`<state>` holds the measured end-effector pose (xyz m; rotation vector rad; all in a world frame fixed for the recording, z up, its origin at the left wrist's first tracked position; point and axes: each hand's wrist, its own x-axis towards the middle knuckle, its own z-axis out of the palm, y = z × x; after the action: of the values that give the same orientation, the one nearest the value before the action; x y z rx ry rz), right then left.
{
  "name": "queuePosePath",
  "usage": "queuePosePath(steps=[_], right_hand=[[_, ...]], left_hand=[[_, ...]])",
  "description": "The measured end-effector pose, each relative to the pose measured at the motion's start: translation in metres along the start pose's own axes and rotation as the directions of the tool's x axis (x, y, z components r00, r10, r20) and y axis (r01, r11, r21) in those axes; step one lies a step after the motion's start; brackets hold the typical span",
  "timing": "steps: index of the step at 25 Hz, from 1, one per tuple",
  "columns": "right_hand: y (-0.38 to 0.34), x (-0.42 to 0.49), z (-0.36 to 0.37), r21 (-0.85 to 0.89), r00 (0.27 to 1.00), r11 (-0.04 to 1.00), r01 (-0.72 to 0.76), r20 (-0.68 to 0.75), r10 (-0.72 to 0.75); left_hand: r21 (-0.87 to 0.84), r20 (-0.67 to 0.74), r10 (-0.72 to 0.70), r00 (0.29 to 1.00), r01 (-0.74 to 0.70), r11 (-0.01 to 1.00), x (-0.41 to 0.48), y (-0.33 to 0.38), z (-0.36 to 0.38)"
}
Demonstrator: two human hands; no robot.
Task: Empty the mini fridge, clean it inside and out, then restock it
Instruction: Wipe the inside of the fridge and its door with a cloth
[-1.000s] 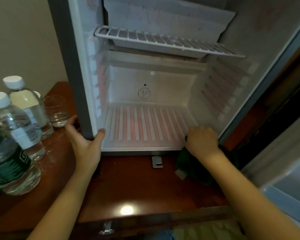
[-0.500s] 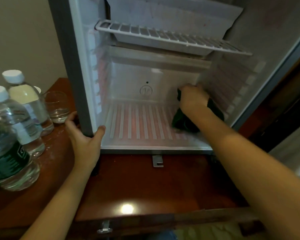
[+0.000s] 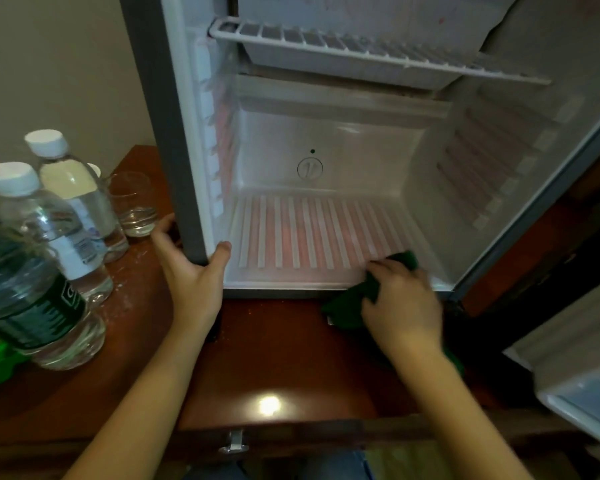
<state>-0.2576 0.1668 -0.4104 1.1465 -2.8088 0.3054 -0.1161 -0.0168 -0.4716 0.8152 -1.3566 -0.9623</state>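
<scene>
The mini fridge stands open on a wooden cabinet top, its white inside bare, with a ribbed floor and a wire shelf above. My left hand grips the fridge's left front corner at the bottom, thumb inside. My right hand holds a dark green cloth bunched at the front right lip of the fridge floor; part of the cloth hangs over the edge onto the cabinet top.
Several water bottles and a drinking glass stand on the cabinet top left of the fridge. The open fridge door juts in at the lower right. A drawer handle sits at the cabinet's front edge.
My right hand with the cloth went deep to the back right of the fridge floor, then drew back to the front right lip. My left hand kept its grip on the corner.
</scene>
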Motion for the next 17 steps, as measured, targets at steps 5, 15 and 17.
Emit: queuePosePath(steps=[5,15,17], right_hand=[[-0.085,-0.008,0.025,0.114,0.875,0.871,0.477,0.026,-0.483],[0.056,0.013,-0.003,-0.138,0.986,0.985,-0.103,0.116,0.119],[0.016,0.012,0.006,-0.075,0.998,0.997,0.008,0.059,-0.004]], left_hand=[[0.045,0.007,-0.040,0.999,0.040,0.998,0.004,-0.008,-0.005],[0.012,0.005,-0.032,0.999,0.032,0.999,0.001,-0.004,-0.001],[0.003,0.003,-0.018,1.000,0.018,1.000,0.001,-0.004,-0.001]])
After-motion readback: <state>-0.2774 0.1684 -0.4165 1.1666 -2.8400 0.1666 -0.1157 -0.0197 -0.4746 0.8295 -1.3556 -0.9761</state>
